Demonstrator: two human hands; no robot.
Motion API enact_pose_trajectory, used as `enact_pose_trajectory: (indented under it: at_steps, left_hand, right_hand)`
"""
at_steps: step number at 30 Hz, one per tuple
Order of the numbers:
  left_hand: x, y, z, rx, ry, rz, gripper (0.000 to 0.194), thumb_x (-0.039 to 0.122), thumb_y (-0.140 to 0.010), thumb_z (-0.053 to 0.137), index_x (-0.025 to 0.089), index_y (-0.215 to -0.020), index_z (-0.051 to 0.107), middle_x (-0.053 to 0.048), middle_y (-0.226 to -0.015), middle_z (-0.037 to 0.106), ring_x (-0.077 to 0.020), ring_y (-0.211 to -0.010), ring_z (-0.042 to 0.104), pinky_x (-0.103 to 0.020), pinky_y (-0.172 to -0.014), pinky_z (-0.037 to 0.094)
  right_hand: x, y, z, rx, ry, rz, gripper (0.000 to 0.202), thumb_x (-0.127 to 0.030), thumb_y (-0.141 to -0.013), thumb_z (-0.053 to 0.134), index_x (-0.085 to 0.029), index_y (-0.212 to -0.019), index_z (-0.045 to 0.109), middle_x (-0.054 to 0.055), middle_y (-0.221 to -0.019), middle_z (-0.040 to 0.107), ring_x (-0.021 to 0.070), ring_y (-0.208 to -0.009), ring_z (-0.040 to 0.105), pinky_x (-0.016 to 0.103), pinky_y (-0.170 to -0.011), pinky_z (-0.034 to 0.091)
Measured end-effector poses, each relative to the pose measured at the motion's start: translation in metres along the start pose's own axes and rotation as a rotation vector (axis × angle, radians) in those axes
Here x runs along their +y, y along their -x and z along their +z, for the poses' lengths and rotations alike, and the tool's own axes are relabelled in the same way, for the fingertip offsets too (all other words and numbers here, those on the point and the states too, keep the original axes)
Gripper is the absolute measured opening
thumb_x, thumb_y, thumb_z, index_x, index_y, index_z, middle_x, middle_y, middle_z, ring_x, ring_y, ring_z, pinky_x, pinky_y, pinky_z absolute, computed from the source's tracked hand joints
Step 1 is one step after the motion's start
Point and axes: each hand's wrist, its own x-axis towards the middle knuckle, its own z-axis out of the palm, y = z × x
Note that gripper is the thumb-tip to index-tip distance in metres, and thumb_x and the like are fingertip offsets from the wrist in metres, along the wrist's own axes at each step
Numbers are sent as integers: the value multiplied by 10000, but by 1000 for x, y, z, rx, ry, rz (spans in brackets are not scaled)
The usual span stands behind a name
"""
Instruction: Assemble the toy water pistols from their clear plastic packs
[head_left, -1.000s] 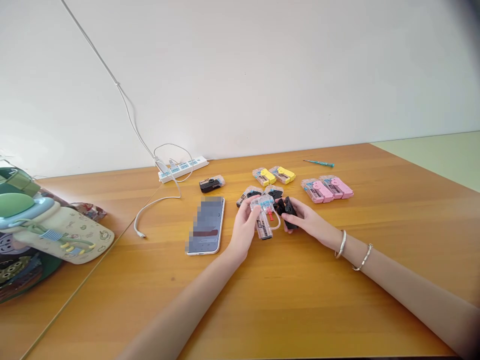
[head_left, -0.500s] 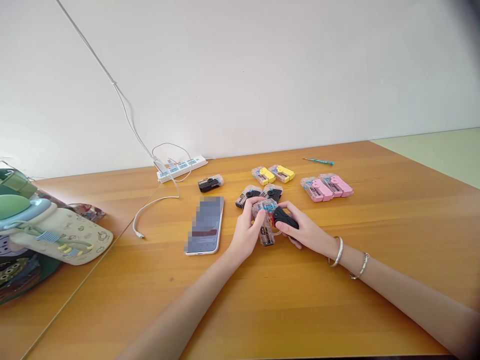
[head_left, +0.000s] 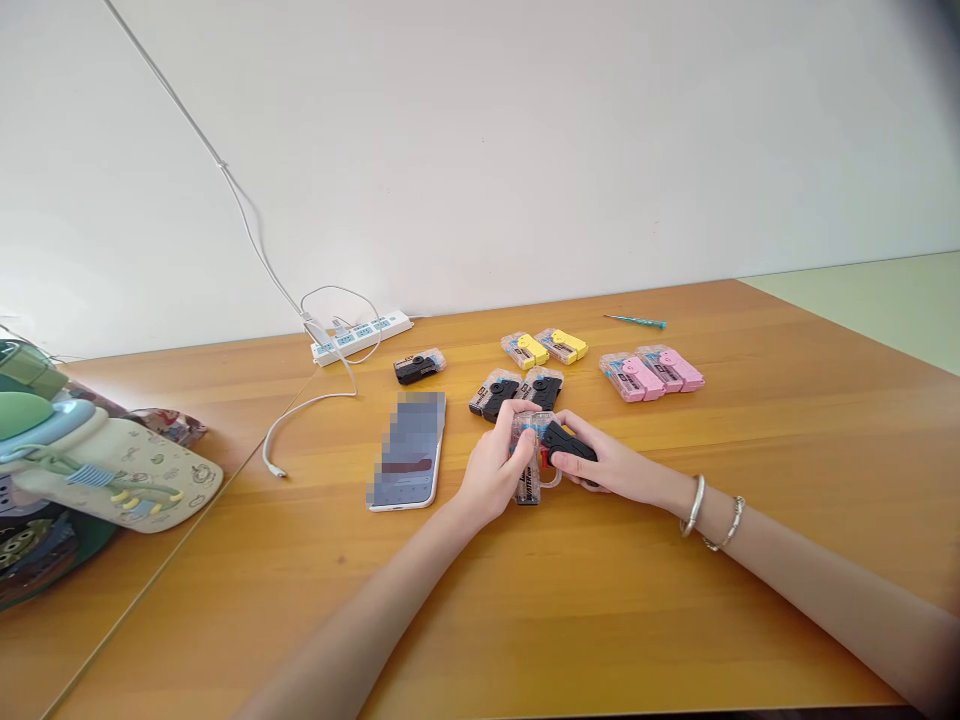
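Note:
Both hands hold a small folding toy water gun (head_left: 528, 487), with a clear body, a black section, a bit of red and a clear trigger guard. My left hand (head_left: 491, 470) is closed round its clear side, thumb pressed on top. Closed on the black section (head_left: 571, 445) is my right hand (head_left: 619, 468), its thumb along the near edge. Some of the toy is hidden by fingers. Just beyond my left fingers lie two folded black-and-clear toy guns (head_left: 495, 393), side by side.
Two yellow toy guns (head_left: 531, 350) lie farther back, two pink ones (head_left: 637, 378) to the right, and one black one (head_left: 418, 367) to the left. A phone (head_left: 409, 450), power strip (head_left: 364, 338), white cable (head_left: 300, 405), screwdriver (head_left: 641, 321) and bottle (head_left: 161, 475) also rest on the table (head_left: 600, 620).
The toy water gun in my hands has turned slightly and come a little nearer, its printed part now more upright. My right wrist has shifted slightly right. Both hands keep their hold.

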Motion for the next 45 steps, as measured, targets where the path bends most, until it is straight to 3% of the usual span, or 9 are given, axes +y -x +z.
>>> enact_pose_trajectory:
  at_steps: [10, 17, 26, 33, 35, 38, 41, 45]
  left_hand:
    - [1, 3, 3, -4, -56, 17, 235, 285, -900, 335, 233, -1112, 423, -7, -829, 615, -156, -717, 574, -262, -677, 432]
    - [2, 2, 5, 4, -6, 20, 217, 294, -907, 315, 232, -1089, 415, -13, -876, 619, -159, -752, 578, -265, -694, 428]
    - [2, 5, 6, 123, -245, -44, 282, 401, -927, 255, 272, -1106, 429, 35, -656, 593, -174, -605, 565, -266, -615, 368]
    - [5, 11, 13, 191, -149, -56, 285, 403, -938, 222, 273, -1106, 412, 26, -683, 600, -170, -615, 566, -266, -613, 374]
    - [7, 14, 16, 217, -108, -53, 285, 405, -940, 221, 273, -1103, 413, 20, -732, 619, -166, -639, 578, -266, -624, 381]
    - [10, 17, 19, 258, -93, -51, 289, 406, -940, 223, 265, -1103, 415, 9, -811, 641, -163, -686, 599, -266, -642, 386]
    - [11, 18, 19, 284, -127, -53, 288, 393, -941, 217, 266, -1112, 412, 16, -817, 647, -160, -686, 605, -267, -649, 385]
    - [12, 16, 17, 283, -156, -66, 285, 385, -940, 215, 278, -1109, 419, 29, -798, 646, -160, -681, 602, -268, -654, 382]
  right_hand:
    - [-1, 2, 0, 7, 91, -17, 438, -529, -800, 533, -236, -1101, 405, -48, -695, 482, 81, -523, 421, 217, -486, 352]
    - [-1, 2, 3, 23, 47, -40, 415, -521, -794, 546, -234, -1072, 432, -43, -722, 470, 72, -509, 408, 210, -448, 339]
    - [-1, 4, 18, 185, 51, -64, 327, -503, -838, 486, -253, -1039, 420, -46, -704, 508, 61, -440, 378, 196, -396, 304]
    - [-1, 5, 35, 277, -62, -19, 301, -532, -854, 431, -258, -975, 402, -74, -645, 421, 67, -428, 341, 200, -374, 282]
    - [-3, 8, 40, 296, -67, -27, 284, -524, -867, 410, -254, -955, 409, -49, -703, 465, 90, -505, 426, 214, -416, 346]
    - [-6, 11, 46, 293, -55, -77, 279, -492, -894, 373, -247, -1019, 418, 14, -933, 550, 152, -811, 548, 260, -627, 463]
    - [-6, 14, 49, 256, -51, -98, 314, -467, -922, 312, -238, -1125, 384, 47, -1125, 534, 183, -1044, 508, 320, -836, 454]
    - [-6, 13, 44, 214, 2, -116, 327, -443, -934, 289, -221, -1167, 348, 69, -1206, 503, 186, -1121, 479, 360, -933, 424]
